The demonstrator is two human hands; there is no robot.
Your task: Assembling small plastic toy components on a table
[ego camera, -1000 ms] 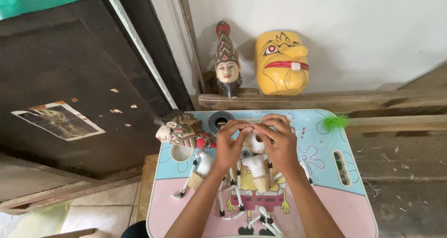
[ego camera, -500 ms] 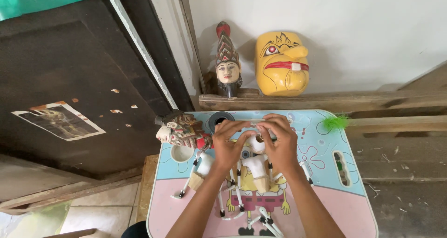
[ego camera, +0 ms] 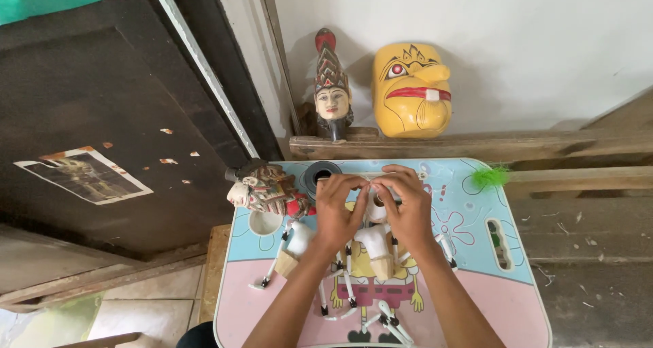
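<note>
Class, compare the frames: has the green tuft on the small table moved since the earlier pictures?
No. The green tuft sits at the same far right corner of the table, just below the wooden ledge, as before.

1 head-worn view, looking steeply down, close over small table (ego camera: 476, 293), facing wall (ego camera: 530, 42)

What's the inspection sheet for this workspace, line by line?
Surface: small lap table, pastel blue and pink cartoon print.
Job's things: white puppet body with thin jointed arms, lying under both hands.
Clutter: painted puppet head on its side, black tape roll, green tuft.
Grippers: left hand and right hand meet over the puppet's neck, fingers pinched together; what they pinch is too small to tell.
Cables: nothing seen.
Surroundings: yellow mask and crowned head on a wooden ledge; dark door to the left.
</note>
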